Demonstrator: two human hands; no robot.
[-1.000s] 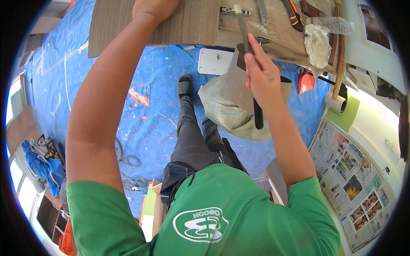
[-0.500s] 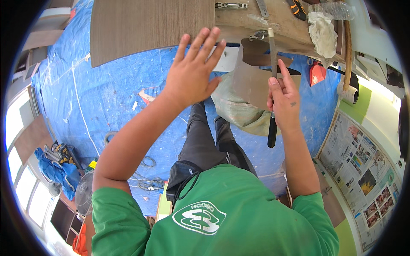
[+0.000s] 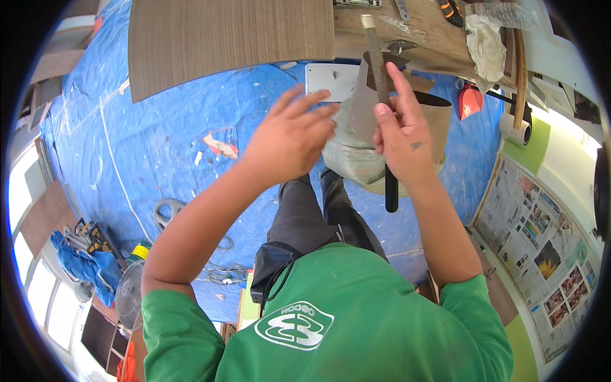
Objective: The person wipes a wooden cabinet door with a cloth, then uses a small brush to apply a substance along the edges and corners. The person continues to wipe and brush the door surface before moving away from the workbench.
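Observation:
In my right hand [image 3: 407, 134] is a long file [image 3: 379, 79] with a black handle and a pale tip. Thumb and fingers close round its middle while the index finger points up along it. The tip slants up toward the workbench [image 3: 426, 54]. My left hand [image 3: 289, 140] hovers empty to its left, fingers loosely apart and slightly blurred. Beyond it lies a brown wood-grain panel [image 3: 232, 38], whose near edge overhangs the bench; neither hand touches it. A hinge [image 3: 358, 3] rests beside the panel, partly cut off by the picture's edge.
Below the bench stand a pale woven sack [image 3: 347, 149] and curled brown sheet material [image 3: 435, 121]. A red dustpan [image 3: 470, 102] is at the right. Blue tarpaulin [image 3: 172, 140] covers the floor, with coiled cable [image 3: 226, 275] on it. A crumpled cloth [image 3: 485, 48] hangs over the bench edge.
My left hand has drawn back from the panel's near edge, its fingers curling a little. My right hand has shifted left with the file, whose tip now leans left and reaches higher.

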